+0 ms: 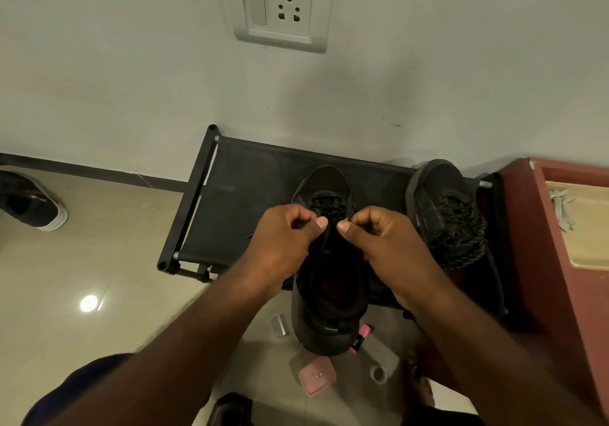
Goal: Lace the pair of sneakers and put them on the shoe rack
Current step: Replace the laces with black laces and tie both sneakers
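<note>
With my left hand point(283, 238) and right hand point(382, 238) I pinch what seem to be the laces over the black sneaker point(329, 277) on the shoe rack point(237, 195), its laced mate point(445, 211) alongside

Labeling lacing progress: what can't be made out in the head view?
- Lace ends: hidden in the pinch of left hand and right hand.
- Upper eyelets of the middle sneaker: behind both hands.
- Right sneaker knot: too dark.
- Third shoe: cut off at left edge.
</note>
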The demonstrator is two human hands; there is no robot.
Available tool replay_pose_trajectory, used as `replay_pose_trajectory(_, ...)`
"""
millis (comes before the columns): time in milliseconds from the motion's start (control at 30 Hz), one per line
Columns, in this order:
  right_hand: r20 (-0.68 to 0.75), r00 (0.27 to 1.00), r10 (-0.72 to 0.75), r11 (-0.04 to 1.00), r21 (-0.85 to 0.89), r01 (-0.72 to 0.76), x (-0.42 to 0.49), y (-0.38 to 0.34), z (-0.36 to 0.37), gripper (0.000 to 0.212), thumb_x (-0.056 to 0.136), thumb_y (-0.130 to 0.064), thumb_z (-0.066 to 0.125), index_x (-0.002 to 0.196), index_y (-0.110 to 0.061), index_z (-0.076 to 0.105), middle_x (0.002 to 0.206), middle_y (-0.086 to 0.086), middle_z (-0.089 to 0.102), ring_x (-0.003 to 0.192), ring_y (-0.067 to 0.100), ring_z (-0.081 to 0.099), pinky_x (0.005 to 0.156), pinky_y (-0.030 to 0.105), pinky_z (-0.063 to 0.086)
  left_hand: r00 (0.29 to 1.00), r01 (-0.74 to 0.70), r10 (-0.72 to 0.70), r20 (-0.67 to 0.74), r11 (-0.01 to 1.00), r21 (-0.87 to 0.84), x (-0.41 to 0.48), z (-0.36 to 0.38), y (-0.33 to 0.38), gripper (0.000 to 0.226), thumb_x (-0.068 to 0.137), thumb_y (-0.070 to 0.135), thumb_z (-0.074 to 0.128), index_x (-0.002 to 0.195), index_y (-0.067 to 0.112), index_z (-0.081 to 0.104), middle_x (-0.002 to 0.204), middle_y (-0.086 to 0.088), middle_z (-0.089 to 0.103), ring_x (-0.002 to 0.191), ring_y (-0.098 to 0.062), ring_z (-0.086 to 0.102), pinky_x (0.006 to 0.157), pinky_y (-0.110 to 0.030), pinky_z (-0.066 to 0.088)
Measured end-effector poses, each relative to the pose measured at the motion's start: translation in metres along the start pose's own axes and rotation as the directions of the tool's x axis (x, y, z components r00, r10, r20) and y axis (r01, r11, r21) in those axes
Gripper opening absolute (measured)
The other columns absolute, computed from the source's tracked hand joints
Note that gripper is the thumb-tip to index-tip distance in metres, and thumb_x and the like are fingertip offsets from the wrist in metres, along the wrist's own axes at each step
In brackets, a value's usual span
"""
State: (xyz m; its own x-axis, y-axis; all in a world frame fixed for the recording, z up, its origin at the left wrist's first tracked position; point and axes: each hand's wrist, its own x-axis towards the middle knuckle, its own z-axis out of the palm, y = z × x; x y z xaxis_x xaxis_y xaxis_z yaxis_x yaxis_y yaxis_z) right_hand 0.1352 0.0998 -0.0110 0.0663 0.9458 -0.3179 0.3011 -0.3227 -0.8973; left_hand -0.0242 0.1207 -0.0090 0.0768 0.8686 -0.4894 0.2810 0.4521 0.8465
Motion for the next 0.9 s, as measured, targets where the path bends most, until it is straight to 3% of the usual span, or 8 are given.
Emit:
replay_pose_trajectory(133, -0.106, 0.983, -0.149, 0.957, -0.264, 0.117, -0.002, -0.001, 0.005, 0.026, 0.093, -0.022, 0.069, 0.072, -0.02, 0.053, 0.06, -0.009, 0.048, 0.054, -0.004, 0.049, 0.053, 0.009, 0.037, 0.982, -0.141, 0.172, -0.074, 0.939, 0.314, 0.003, 0.002, 0.0, 0.023, 0.098, 0.023, 0.06, 0.076, 0.02, 0.055, 0.071, 0.004, 0.056, 0.064, -0.006, 0.051, 0.058, -0.019, 0.037)
replay_pose_trajectory(300, -0.085, 0.99, -0.116, 0.955, -0.283, 0.087, -0.004, -0.003, 0.01, 0.019, 0.099, -0.025, 0.06, 0.082, -0.018, 0.052, 0.072, -0.002, 0.057, 0.061, 0.008, 0.052, 0.057, 0.022, 0.042, 0.979, -0.145, 0.184, -0.087, 0.93, 0.338, 0.005, -0.002, -0.001, 0.02, 0.098, 0.025, 0.059, 0.08, 0.017, 0.056, 0.074, 0.002, 0.057, 0.065, -0.007, 0.052, 0.058, -0.018, 0.036)
replay_pose_trajectory(467, -0.04, 0.962, 0.271, 0.897, 0.373, -0.238, -0.005, -0.017, 0.006, 0.01, 0.102, -0.017, 0.05, 0.103, -0.016, 0.06, 0.098, 0.002, 0.074, 0.085, 0.013, 0.064, 0.07, 0.03, 0.049, 0.994, -0.076, 0.077, -0.071, 0.997, 0.022, 0.002, -0.003, 0.003, 0.013, 0.097, 0.022, 0.062, 0.086, 0.014, 0.064, 0.081, -0.006, 0.069, 0.075, -0.014, 0.063, 0.068, -0.024, 0.053)
replay_pose_trajectory(567, -0.132, 0.977, 0.168, 0.795, 0.605, -0.055, -0.001, -0.032, -0.007, 0.019, 0.102, -0.01, 0.047, 0.113, -0.019, 0.059, 0.097, 0.001, 0.075, 0.086, 0.015, 0.067, 0.069, 0.029, 0.05, 0.98, -0.182, 0.16, -0.121, 0.963, -0.199, -0.003, -0.01, 0.019, 0.01, 0.099, 0.02, 0.058, 0.093, 0.015, 0.065, 0.082, -0.004, 0.074, 0.087, -0.027, 0.07, 0.085, -0.039, 0.057)
replay_pose_trajectory(667, -0.309, 0.93, -0.199, 0.896, 0.327, 0.3, -0.005, -0.056, -0.015, 0.028, 0.103, -0.007, 0.049, 0.125, -0.021, 0.056, 0.101, 0.002, 0.074, 0.086, 0.008, 0.067, 0.072, 0.019, 0.053, 0.911, -0.408, 0.379, -0.165, 0.889, -0.21, -0.01, -0.017, 0.042, 0.01, 0.1, 0.017, 0.056, 0.102, 0.012, 0.065, 0.081, -0.002, 0.073, 0.084, -0.016, 0.071, 0.081, -0.028, 0.057)
replay_pose_trajectory(733, -0.321, 0.902, -0.29, 0.942, 0.071, 0.328, -0.006, -0.058, -0.01, 0.031, 0.101, -0.014, 0.056, 0.131, -0.022, 0.055, 0.107, -0.002, 0.073, 0.096, 0.004, 0.067, 0.085, 0.019, 0.053, 0.887, -0.459, 0.44, -0.139, 0.872, -0.172, -0.013, -0.015, 0.048, 0.014, 0.1, 0.017, 0.056, 0.109, 0.011, 0.064, 0.086, 0.0, 0.073, 0.085, -0.01, 0.07, 0.081, -0.024, 0.056)
replay_pose_trajectory(833, -0.153, 0.988, 0.019, 1.0, -0.006, -0.02, -0.003, -0.041, 0.001, 0.054, 0.1, -0.035, 0.057, 0.15, -0.022, 0.039, 0.136, -0.001, 0.061, 0.121, 0.008, 0.057, 0.105, 0.033, 0.046, 0.949, -0.308, 0.312, -0.05, 0.949, 0.072, -0.008, -0.008, 0.039, 0.017, 0.099, 0.028, 0.057, 0.116, 0.024, 0.057, 0.1, 0.011, 0.063, 0.089, -0.002, 0.061, 0.076, -0.016, 0.05)
replay_pose_trajectory(900, -0.11, 0.974, 0.199, 0.976, -0.063, -0.207, -0.002, -0.029, 0.004, 0.062, 0.1, -0.042, 0.055, 0.154, -0.021, 0.033, 0.147, 0.002, 0.05, 0.13, 0.017, 0.05, 0.109, 0.039, 0.044, 0.994, -0.11, 0.108, 0.02, 0.983, 0.148, -0.004, -0.007, 0.025, 0.017, 0.098, 0.037, 0.058, 0.096, 0.02, 0.059, 0.087, 0.007, 0.061, 0.078, -0.003, 0.059, 0.071, -0.021, 0.05)
